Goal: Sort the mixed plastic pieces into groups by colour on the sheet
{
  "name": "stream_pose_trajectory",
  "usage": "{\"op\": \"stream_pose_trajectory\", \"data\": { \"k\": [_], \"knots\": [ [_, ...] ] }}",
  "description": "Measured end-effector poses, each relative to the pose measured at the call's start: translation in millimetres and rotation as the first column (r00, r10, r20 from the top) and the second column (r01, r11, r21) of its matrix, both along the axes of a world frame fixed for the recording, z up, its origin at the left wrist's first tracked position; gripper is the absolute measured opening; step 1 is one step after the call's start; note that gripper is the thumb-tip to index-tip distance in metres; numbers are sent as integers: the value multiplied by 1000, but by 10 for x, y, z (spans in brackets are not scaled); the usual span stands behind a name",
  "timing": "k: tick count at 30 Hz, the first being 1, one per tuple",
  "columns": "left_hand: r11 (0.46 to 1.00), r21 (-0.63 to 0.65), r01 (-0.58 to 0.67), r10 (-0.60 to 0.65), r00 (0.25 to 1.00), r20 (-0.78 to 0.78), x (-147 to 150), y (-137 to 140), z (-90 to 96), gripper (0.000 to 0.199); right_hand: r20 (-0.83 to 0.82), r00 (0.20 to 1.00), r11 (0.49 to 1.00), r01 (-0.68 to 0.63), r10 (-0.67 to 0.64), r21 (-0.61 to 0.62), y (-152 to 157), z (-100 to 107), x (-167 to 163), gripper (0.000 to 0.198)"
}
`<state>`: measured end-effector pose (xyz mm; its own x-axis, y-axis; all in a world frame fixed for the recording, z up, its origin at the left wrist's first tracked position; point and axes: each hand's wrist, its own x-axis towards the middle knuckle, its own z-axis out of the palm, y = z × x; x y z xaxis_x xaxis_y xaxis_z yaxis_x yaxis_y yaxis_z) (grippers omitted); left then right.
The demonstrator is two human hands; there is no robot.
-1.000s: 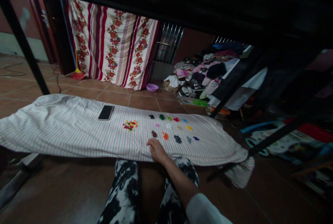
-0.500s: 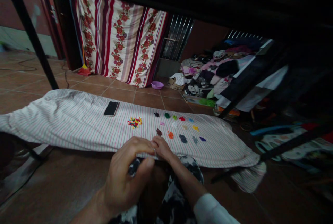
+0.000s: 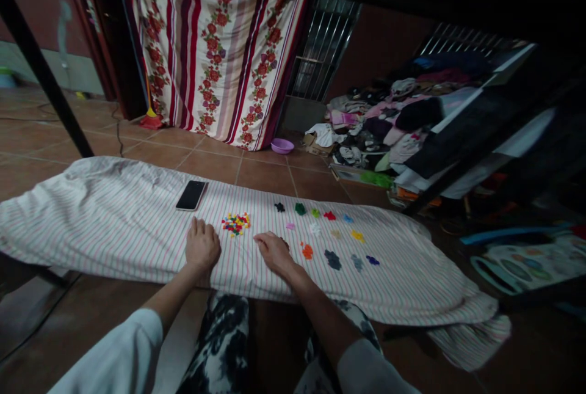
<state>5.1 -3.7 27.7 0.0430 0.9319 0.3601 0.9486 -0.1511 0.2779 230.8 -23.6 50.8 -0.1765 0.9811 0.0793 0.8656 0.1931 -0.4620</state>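
Observation:
My left hand [image 3: 202,246] rests on the striped cloth [image 3: 137,229], palm down, fingers loosely bent and slightly apart, with nothing seen in it. It lies left of a mixed pile of small coloured pieces [image 3: 235,223]. Just right of that pile is my right hand [image 3: 273,253], its thumb and fingers pressed together; whatever they may hold is hidden. Sorted small clusters spread to its right, among them orange pieces [image 3: 306,251], dark grey pieces [image 3: 332,259], yellow pieces [image 3: 358,236] and red pieces [image 3: 329,215]. My right hand mostly covers the brown cluster.
A phone [image 3: 191,195] lies on the cloth beyond my left hand. Behind the table are a floral curtain [image 3: 215,58], a purple basin [image 3: 282,146] and a heap of clothes [image 3: 389,119]. Dark frame bars [image 3: 46,70] slant at both sides.
My left hand has come down from close to the camera onto the cloth at left. My right hand has shifted slightly left, apart from the left hand. The view has tilted a little.

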Motion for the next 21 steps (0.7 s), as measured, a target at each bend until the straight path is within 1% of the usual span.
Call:
{"op": "stream_pose_trajectory", "data": {
  "k": [3,5,9,13,17,21],
  "knots": [
    [995,46,-86,90,992,-88,39,27,-155,41,-42,999,1000,-22,23,12,174,-51,-12,31],
    [994,67,-89,97,987,-131,53,20,-195,42,-74,997,999,-33,36,40,312,-110,-36,31],
    [992,71,-102,112,981,-156,61,19,-187,40,-72,996,997,-40,45,73,595,-209,-149,29],
    [993,57,-106,113,982,-151,64,39,-194,40,-24,1000,999,-10,11,47,802,-239,-276,29],
    [994,24,-107,110,986,-123,66,41,-199,40,38,999,1000,13,-13,11,906,-248,-322,30],
    [994,11,-104,105,986,-129,69,34,-184,41,75,997,999,31,-30,-6,968,-256,-310,30]
  ]
}}
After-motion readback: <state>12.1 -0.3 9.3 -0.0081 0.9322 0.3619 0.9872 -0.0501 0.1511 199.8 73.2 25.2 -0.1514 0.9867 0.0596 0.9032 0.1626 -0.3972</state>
